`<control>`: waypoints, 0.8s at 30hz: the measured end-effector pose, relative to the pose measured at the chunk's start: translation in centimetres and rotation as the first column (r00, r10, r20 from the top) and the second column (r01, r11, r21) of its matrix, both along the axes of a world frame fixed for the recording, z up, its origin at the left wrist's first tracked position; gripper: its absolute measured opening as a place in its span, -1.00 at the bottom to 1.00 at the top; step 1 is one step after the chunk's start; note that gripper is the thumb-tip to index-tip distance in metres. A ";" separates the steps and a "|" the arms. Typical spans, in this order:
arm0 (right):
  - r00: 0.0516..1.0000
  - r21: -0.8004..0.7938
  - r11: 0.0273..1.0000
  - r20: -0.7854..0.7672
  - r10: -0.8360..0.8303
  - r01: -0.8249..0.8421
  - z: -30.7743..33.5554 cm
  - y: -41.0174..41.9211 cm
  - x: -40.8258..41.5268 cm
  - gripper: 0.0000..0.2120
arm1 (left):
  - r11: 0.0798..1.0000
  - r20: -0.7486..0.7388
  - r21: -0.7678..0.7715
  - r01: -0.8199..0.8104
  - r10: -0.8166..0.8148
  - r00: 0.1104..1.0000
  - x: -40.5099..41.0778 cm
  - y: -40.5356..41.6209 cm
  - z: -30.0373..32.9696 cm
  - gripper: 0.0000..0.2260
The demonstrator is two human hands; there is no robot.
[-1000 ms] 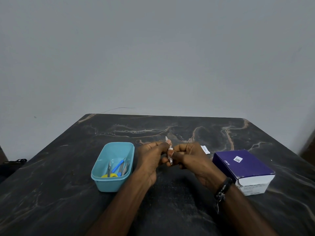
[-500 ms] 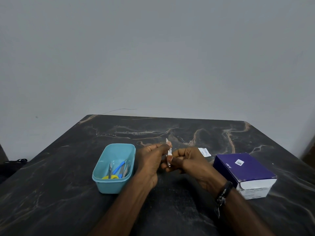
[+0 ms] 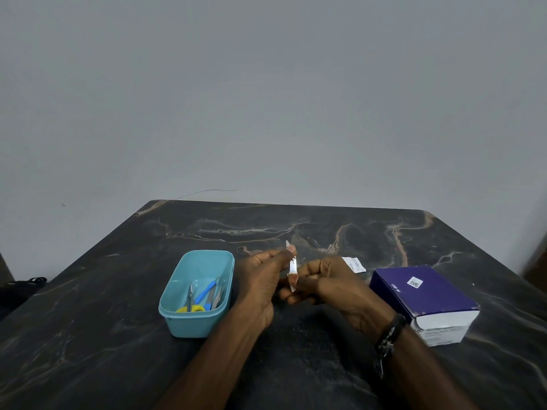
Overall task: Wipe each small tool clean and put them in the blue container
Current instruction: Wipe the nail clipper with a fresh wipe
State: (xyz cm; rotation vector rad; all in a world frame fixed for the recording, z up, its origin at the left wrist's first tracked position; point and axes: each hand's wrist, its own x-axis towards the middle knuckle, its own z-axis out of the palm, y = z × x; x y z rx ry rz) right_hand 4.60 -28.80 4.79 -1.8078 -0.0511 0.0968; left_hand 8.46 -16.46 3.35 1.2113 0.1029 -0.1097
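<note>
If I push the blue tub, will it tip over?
Probably not: the tub sits low and wide on the flat table, so it would likely slide. It looks like thin plastic holding only a few tools, so probably light.

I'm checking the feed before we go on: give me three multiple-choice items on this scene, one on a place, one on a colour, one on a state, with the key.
1. Where does the blue container stand?
A. To the left of the left hand
B. On the purple box
C. At the table's far edge

2. What colour are the scissor handles in the container?
A. Red
B. Yellow
C. Green

3. How is the small metal tool held?
A. Lying loose on the table
B. In the container
C. Held between both hands

Key: 1 A, it sits left of the left hand. 2 B, yellow loops show at its near end. 3 C, the left hand and right hand pinch the small metal tool.
</note>
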 end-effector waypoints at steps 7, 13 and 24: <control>0.996 0.116 0.990 0.032 -0.089 0.084 -0.2 -0.1 0.4 -0.84 | 0.998 0.040 -0.004 0.058 -0.058 0.998 -0.3 -0.3 0.2 -0.90; 0.997 -0.002 0.999 -0.056 0.053 -0.053 0.3 0.3 -0.5 -0.87 | 0.997 0.033 -0.032 -0.071 0.072 0.997 0.1 0.1 0.1 -0.85; 0.997 0.103 0.992 0.003 -0.078 0.077 0.5 0.1 -0.2 -0.82 | 0.998 0.032 0.001 0.070 -0.070 0.997 -0.4 -0.3 0.2 -0.86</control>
